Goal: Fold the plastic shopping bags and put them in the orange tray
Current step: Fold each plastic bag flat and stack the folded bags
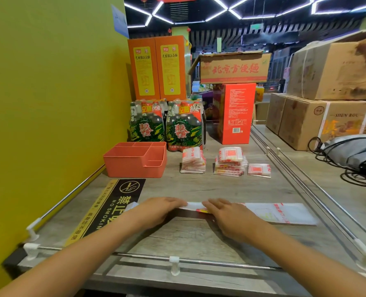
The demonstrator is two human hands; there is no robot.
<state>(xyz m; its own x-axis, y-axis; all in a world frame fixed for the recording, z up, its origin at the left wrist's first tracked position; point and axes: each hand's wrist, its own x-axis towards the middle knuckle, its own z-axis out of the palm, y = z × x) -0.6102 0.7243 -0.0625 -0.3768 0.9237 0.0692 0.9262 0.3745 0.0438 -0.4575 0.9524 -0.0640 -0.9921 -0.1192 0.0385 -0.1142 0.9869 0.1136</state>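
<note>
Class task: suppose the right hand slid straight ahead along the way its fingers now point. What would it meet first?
The right hand points forward and leftward over the plastic bag. Beyond is bare counter, then probably the left stack of folded bags, though depth is unclear.

Behind, bottle packs and orange cartons — cardboard boxes right, a no-smoking sign near left.

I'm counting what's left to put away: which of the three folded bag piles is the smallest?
The rightmost pile, nearest the shelf's right rail: it lies flat and thin, while the other two piles are stacked high.
</note>
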